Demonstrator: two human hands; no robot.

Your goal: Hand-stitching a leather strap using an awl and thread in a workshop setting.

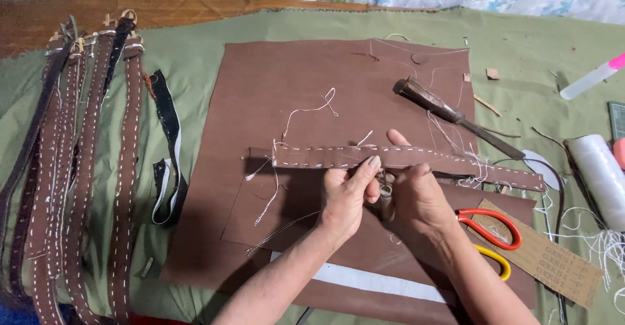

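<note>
A brown leather strap [319, 156] with white stitching lies across a large brown leather sheet [273, 84]. My left hand [345, 198] pinches the strap's lower edge with thumb and fingers. My right hand [413, 191] grips the strap just to the right, thumb on top. Between the two hands sits a small metal ring or buckle [386, 188], partly hidden. Loose white thread [306, 111] trails from the strap's left end.
Several finished stitched brown straps [78, 169] lie at the left beside a black strip [169, 149]. A wooden-handled chisel [449, 113], red and yellow scissors [495, 234], a white thread spool [599, 175], a cardboard strip [547, 260] and a white tube [592, 78] lie at the right.
</note>
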